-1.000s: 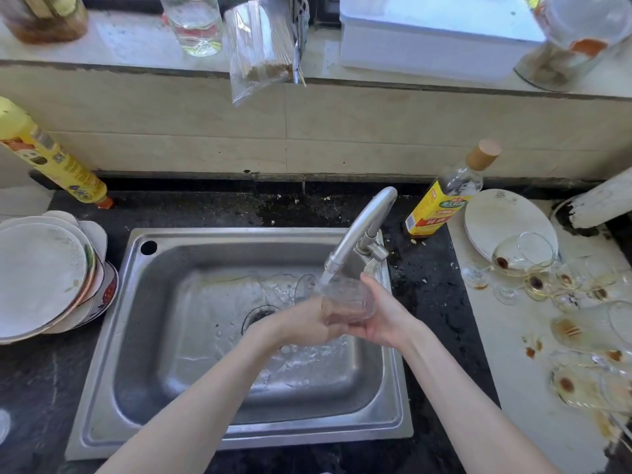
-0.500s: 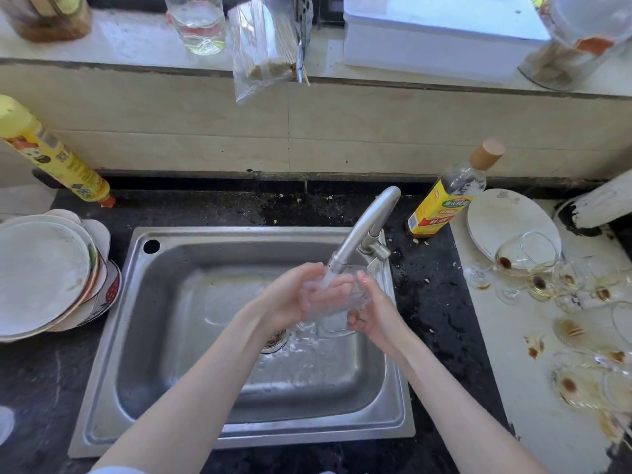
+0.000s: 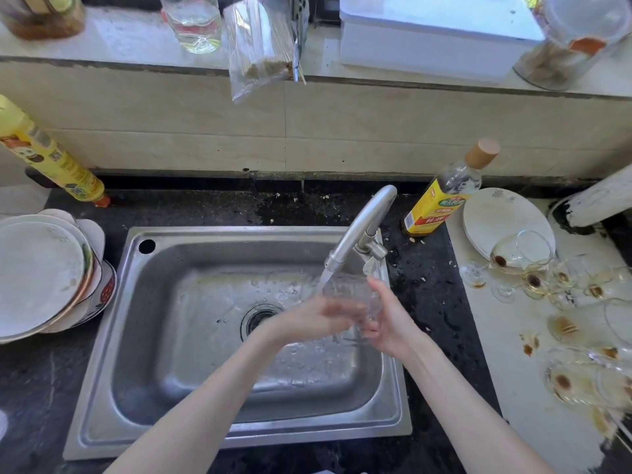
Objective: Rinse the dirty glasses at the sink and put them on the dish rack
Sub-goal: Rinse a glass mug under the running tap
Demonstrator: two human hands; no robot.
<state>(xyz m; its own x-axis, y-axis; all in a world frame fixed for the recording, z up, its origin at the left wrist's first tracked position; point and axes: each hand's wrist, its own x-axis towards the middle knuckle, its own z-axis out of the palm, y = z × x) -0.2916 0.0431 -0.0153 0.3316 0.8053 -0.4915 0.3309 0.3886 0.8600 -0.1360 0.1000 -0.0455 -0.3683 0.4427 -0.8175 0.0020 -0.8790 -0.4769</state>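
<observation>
Under the tap (image 3: 355, 234), at about 3 o'clock in the sink (image 3: 205, 336), we hold one glass (image 3: 352, 299) in the running water. Our right hand (image 3: 390, 323) curls its fingers round the glass from the 3 o'clock side. Our left hand (image 3: 321, 319) is blurred with motion and lies against the glass from 9 o'clock; we cannot tell whether its fingers wrap the glass or only rub it.

Change noted: half a second ago the left hand covered the glass from above, close under the spout; it now sits lower and to the side, and the glass mouth is more exposed to the stream. A second ago both hands were lower in the basin. We read this as turning and rubbing during the rinse, so the step is mid-rinse, not finished.

The remaining dirty glasses (image 3: 561, 285) lie tipped and stained on the white counter at 3 o'clock, well apart from the sink, beside a white plate (image 3: 496, 220). A stack of plates (image 3: 37, 271) sits at 9 o'clock. No dish rack is identifiable in view. Judgement: the task is early; most glasses are untouched.
</observation>
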